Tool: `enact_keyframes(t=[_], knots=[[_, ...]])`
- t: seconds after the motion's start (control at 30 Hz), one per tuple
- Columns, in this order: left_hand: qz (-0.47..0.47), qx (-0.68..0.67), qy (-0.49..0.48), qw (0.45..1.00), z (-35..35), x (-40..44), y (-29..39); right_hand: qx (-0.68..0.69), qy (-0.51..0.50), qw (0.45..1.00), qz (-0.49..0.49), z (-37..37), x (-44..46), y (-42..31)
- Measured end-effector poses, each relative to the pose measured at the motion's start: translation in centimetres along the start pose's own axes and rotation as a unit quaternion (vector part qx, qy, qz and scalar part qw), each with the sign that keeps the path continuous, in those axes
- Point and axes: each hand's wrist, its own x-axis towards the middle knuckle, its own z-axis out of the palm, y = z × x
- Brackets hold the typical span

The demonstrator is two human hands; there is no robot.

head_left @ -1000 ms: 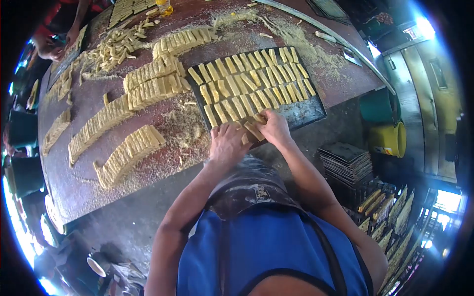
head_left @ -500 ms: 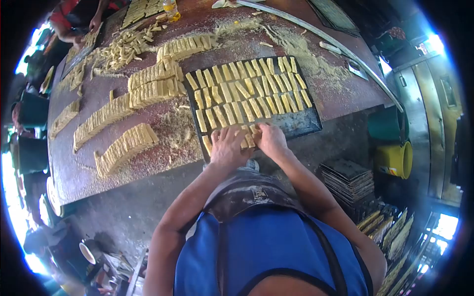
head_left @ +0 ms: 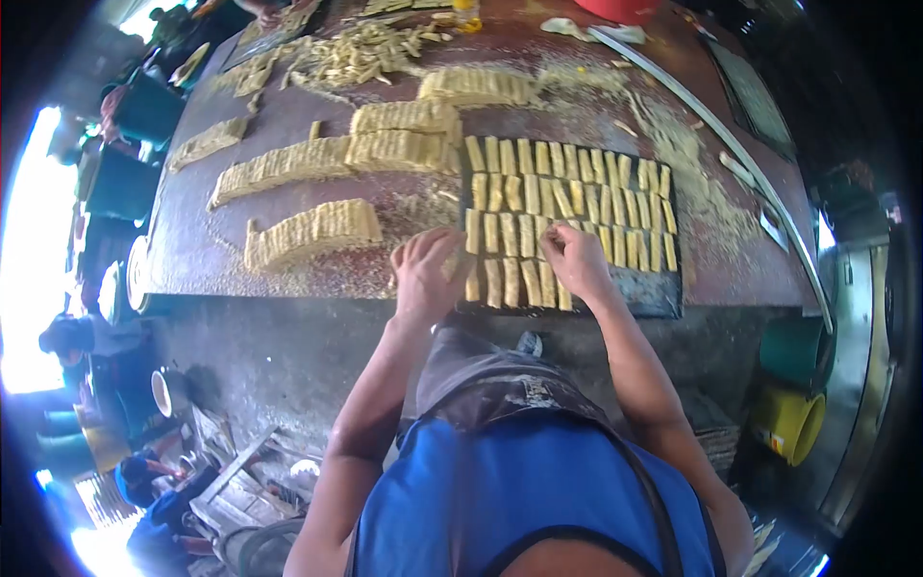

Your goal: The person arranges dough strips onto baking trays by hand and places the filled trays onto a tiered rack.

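A dark baking tray (head_left: 635, 293) lies at the table's front edge, with pale dough sticks (head_left: 532, 192) in rows across it. The front row covers the left part; bare metal shows at the front right. Just off the tray's left edge is my left hand (head_left: 426, 274), fingers bent and apart, with nothing visible in it. Over the front rows hovers my right hand (head_left: 580, 262), thumb and fingers pinched together; whatever lies between them is hidden. Left of my left hand, a curved row of upright dough sticks (head_left: 312, 234) stands on the floury table.
More packed dough rows (head_left: 284, 171) and a loose heap of pieces (head_left: 361, 58) lie farther back on the table (head_left: 404, 207). A long metal strip (head_left: 716, 125) runs along the right. A yellow bucket (head_left: 790, 423) stands below right. Another person's hand (head_left: 264, 12) shows at the far left.
The view has swung left, so the table appears farther right. My hands have parted: the left has moved off the tray's left side, and the right is lifted over the front rows.
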Motion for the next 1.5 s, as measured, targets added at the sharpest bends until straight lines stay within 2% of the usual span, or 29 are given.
enact_keyframes(t=[0.07,0.1,0.13,0.2,0.27,0.37,0.47,0.5,0.53,0.6,0.67,0.73,0.77,0.8,0.87,0.9,0.93,1.03,1.07,1.13,1.2,1.27,1.37,1.4,1.47,1.5], knots=[[-0.060,0.022,0.027,0.998,-2.1,0.1,-3.9,-0.069,0.020,0.986,-0.148,2.5,2.1,-0.6],[-0.079,0.031,0.041,0.996,-3.1,0.3,-6.0,0.002,-0.035,0.996,-0.077,3.8,3.2,-2.5],[-0.098,0.038,0.052,0.993,-4.1,0.4,-8.0,0.087,-0.048,0.995,-0.010,5.6,4.0,-5.1],[-0.108,0.034,0.069,0.991,-5.5,1.0,-12.1,0.141,-0.138,0.976,0.095,9.9,6.5,-8.7],[-0.116,0.075,0.069,0.988,-7.1,1.7,-15.2,0.277,-0.220,0.903,0.244,16.1,8.8,-10.2],[-0.137,0.062,0.015,0.988,-8.6,2.0,-18.0,0.318,-0.197,0.879,0.295,24.6,10.9,-10.4],[-0.121,0.070,-0.017,0.990,-8.5,1.7,-19.8,0.245,-0.194,0.879,0.360,24.2,11.7,-16.4],[-0.124,0.067,-0.026,0.990,-8.5,1.6,-19.9,0.262,-0.235,0.879,0.323,25.4,11.7,-15.7],[-0.127,0.065,-0.034,0.989,-8.5,1.7,-20.0,0.260,-0.230,0.879,0.328,26.9,11.9,-14.4],[-0.128,0.052,-0.031,0.990,-8.5,1.9,-20.1,0.064,-0.177,0.962,0.199,28.7,12.5,-13.6],[-0.137,0.041,-0.029,0.989,-8.5,1.8,-20.0,0.024,-0.188,0.960,0.204,28.3,12.3,-14.1],[-0.142,0.046,-0.017,0.989,-8.5,2.0,-19.8,0.186,-0.249,0.912,0.268,27.5,12.9,-14.2],[-0.148,0.051,-0.004,0.988,-8.4,2.0,-19.7,0.335,-0.277,0.842,0.319,26.5,12.9,-14.0],[-0.146,0.051,-0.007,0.988,-8.3,2.1,-19.8,0.336,-0.275,0.842,0.320,26.2,12.9,-14.2],[-0.141,0.057,-0.014,0.988,-8.1,2.0,-20.0,0.315,-0.205,0.896,0.237,25.5,12.5,-14.1],[-0.150,0.053,-0.011,0.987,-8.5,2.3,-19.4,0.341,-0.208,0.895,0.198,25.3,12.8,-13.6],[-0.142,0.051,-0.015,0.989,-8.5,2.3,-19.3,0.343,-0.198,0.896,0.200,24.4,13.0,-12.8],[-0.123,0.048,0.051,0.990,-7.7,1.7,-19.0,0.320,-0.190,0.907,0.195,18.0,12.1,-10.3],[-0.117,0.037,0.062,0.991,-7.3,1.6,-18.8,0.279,-0.131,0.929,0.205,15.2,11.1,-9.7],[-0.113,0.048,0.065,0.990,-7.3,1.4,-16.3,0.135,-0.126,0.957,0.223,8.7,9.2,-7.3],[-0.129,0.019,0.068,0.989,-6.0,1.0,-13.5,0.037,-0.088,0.979,0.179,3.5,6.2,-1.8],[-0.143,-0.017,0.054,0.988,-4.0,0.7,-10.3,-0.018,-0.085,0.966,0.244,-1.4,2.7,0.9],[-0.052,0.001,0.031,0.998,0.5,0.8,-4.3,-0.047,-0.077,0.965,0.246,-4.1,-1.7,3.5],[-0.005,0.007,0.010,1.000,1.9,1.2,-2.0,-0.070,-0.108,0.956,0.262,-4.7,-2.4,2.5],[0.005,-0.057,-0.048,0.997,4.1,2.0,2.8,-0.085,-0.107,0.957,0.257,-3.3,-3.9,6.4],[0.014,-0.057,-0.082,0.995,5.4,2.1,4.3,-0.101,-0.098,0.961,0.237,-3.9,-4.4,5.4]])
